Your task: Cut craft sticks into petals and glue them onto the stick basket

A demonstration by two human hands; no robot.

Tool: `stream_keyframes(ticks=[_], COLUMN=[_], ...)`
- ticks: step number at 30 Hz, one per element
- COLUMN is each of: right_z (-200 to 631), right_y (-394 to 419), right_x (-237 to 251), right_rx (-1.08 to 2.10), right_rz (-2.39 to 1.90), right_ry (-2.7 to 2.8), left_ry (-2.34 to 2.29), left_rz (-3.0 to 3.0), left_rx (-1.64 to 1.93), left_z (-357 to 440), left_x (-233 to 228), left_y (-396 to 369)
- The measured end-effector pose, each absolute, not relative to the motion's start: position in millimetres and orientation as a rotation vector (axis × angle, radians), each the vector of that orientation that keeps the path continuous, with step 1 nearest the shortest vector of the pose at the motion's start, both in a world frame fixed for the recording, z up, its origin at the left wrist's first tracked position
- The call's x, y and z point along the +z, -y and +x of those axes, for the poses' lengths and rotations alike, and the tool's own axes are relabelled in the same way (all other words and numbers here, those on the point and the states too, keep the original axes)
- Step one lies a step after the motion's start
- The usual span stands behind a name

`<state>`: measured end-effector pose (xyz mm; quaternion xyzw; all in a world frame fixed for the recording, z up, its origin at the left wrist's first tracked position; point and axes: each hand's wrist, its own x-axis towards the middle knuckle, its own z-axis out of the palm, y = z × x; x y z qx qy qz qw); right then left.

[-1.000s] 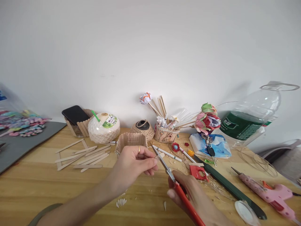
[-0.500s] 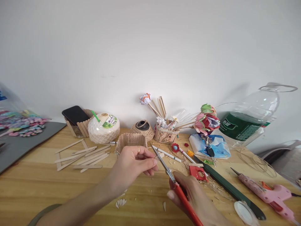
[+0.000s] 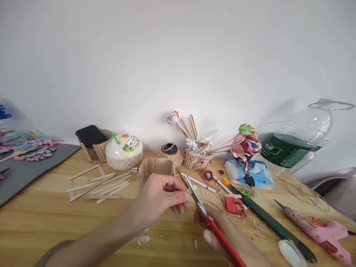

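Note:
My left hand [image 3: 167, 196], with a ring on one finger, pinches a small pale piece [image 3: 189, 191] between thumb and fingertips. My right hand [image 3: 215, 226] is wrapped round red-handled scissors [image 3: 204, 213]. Their blades point up and away, slightly parted, right by the pale piece. Whether the blades touch it is hard to make out. Below on the table lie several petal-shaped pale slivers [image 3: 144, 240], and a lone sliver [image 3: 195, 244] sits further right. A box of craft sticks [image 3: 155, 167] stands just behind my left hand, which hides part of it.
Loose craft sticks [image 3: 100, 185] lie at left, near a white coconut [image 3: 124, 154]. Twine [image 3: 178, 157] and a decorated holder [image 3: 197, 159] stand at the back. To the right are a dark green knife-like tool [image 3: 267, 217], a pink glue gun [image 3: 319, 233] and a large bottle [image 3: 289, 148].
The scissors' blades have parted a little more. My left hand and the pale piece have shifted slightly right. The whole view has moved a little.

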<state>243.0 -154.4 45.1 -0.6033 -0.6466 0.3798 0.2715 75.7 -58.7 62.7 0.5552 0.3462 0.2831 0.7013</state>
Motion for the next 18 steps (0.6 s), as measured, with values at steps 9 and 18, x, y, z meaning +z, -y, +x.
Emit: stream_keyframes(ticks=[9,18], right_z=[245.6,239.0], right_y=[151.9,154.5], right_x=[35.8,33.2], right_rx=[1.112,1.09], right_rz=[-1.688,-1.718], right_ry=[1.659,1.588], left_ry=[-0.765,-0.755], left_rz=[1.224,1.231], left_rx=[0.627,0.628], left_z=[76.2,75.5], left_x=[59.5,60.5], left_y=[55.7,57.6])
